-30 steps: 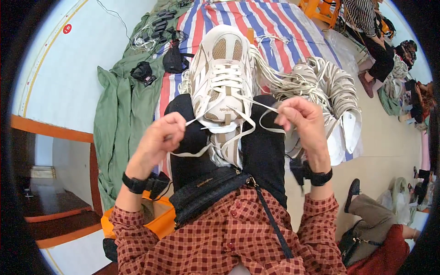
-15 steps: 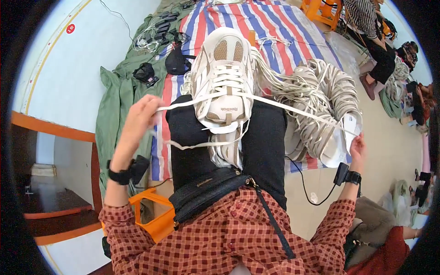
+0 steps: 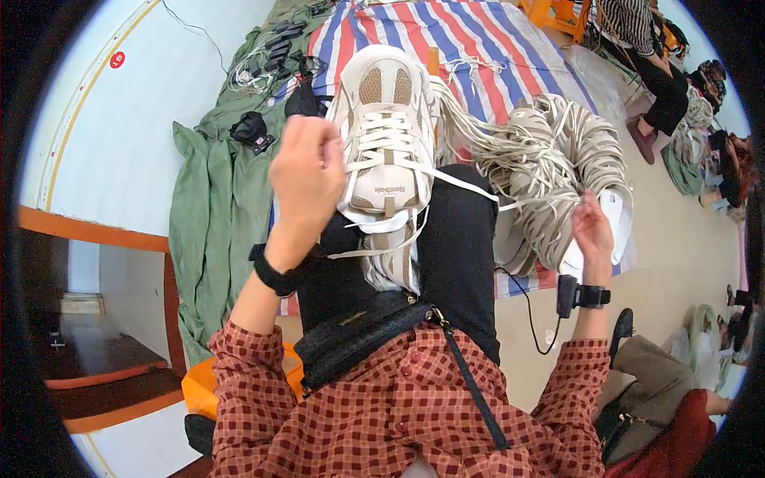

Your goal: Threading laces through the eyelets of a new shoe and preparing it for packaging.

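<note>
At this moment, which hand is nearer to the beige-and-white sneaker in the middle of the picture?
Left. The left hand is right at the left edge of the sneaker; the right hand is farther out to its right, by the sneaker pile.

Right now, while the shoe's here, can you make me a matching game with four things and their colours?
Things:
1. Sneaker
2. Rumpled cloth on the left
3. Striped sheet
4. Waist bag

Colours:
A. Black
B. Red, white and blue
C. White and tan
D. Green

Right pairs: 1-C, 2-D, 3-B, 4-A
</note>
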{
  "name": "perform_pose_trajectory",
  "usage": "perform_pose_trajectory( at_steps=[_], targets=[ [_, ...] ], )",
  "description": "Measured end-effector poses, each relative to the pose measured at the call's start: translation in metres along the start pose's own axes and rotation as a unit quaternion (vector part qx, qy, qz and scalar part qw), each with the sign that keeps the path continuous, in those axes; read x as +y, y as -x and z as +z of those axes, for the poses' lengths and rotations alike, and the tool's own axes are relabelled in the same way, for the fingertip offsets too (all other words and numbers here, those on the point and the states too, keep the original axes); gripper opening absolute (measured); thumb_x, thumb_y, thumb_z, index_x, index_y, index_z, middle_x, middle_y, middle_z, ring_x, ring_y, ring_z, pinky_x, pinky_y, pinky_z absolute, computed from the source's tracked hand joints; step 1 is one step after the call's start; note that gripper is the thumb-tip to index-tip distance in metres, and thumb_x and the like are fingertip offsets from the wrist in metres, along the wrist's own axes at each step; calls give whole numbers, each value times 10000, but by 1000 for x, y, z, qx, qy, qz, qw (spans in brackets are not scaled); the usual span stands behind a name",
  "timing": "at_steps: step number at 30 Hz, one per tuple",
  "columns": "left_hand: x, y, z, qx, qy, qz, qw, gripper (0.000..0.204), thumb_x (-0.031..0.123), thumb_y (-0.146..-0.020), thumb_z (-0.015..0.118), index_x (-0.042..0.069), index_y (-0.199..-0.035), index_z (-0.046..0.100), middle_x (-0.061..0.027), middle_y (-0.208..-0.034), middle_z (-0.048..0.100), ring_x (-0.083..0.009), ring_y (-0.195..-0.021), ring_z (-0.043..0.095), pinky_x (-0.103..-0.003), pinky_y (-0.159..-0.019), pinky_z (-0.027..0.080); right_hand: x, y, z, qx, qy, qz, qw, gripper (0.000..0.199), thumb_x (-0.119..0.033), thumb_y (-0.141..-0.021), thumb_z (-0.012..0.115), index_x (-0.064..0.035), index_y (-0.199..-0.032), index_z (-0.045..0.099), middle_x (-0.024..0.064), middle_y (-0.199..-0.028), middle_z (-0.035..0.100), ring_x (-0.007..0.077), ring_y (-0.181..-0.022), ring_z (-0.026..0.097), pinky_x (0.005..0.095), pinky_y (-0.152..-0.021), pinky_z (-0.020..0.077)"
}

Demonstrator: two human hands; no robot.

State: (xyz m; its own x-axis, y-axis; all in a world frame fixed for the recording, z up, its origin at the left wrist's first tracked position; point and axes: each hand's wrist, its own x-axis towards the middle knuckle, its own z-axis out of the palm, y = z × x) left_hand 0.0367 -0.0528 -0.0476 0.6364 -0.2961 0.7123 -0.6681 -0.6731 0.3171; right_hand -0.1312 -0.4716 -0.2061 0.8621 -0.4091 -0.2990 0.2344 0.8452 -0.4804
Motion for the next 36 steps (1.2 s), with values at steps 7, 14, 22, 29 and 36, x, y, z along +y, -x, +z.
perform_pose_trajectory(
  at_steps=[7,14,22,29,36],
  targets=[
    [7,27,-15,-88,202,-172,960,199,81,-810,653,18,-982,577,-123,-892,574,-245,-771,588,-335,-686,486,-153,2,-206,94,-68,-180,977,209,118,-871,478,109,-1076,513,59,-763,500,142,-672,491,245,-673,496],
    [22,33,-17,-88,25,-16,996,306,108,-749,704,46,-1024,583,-128,-972,583,-306,-892,583,-362,-786,482,-43,-37,-58,68,81,-95,990,364,-10,-872,585,52,-1223,511,-25,-749,451,81,-588,400,195,-612,399],
    [31,12,-5,-92,-61,102,989,182,37,-735,665,63,-891,576,-83,-881,563,-290,-860,567,-388,-723,426,112,49,201,-200,552,-120,801,244,-267,-922,604,-51,-919,716,-51,-696,602,14,-548,447,182,-491,352],
    [36,11,-8,-125,-29,88,988,144,46,-747,656,72,-871,587,-88,-813,533,-286,-808,557,-394,-724,410,122,26,215,-226,527,84,815,262,-270,-936,584,-93,-747,624,-95,-565,401,15,-486,325,192,-456,294],
    [18,16,-6,-88,93,21,992,124,44,-787,647,56,-902,603,-71,-751,520,-242,-695,540,-341,-622,408,123,5,224,-266,573,133,764,307,-265,-913,589,-95,-657,584,-76,-567,435,21,-501,363,203,-460,352]
  ],
)
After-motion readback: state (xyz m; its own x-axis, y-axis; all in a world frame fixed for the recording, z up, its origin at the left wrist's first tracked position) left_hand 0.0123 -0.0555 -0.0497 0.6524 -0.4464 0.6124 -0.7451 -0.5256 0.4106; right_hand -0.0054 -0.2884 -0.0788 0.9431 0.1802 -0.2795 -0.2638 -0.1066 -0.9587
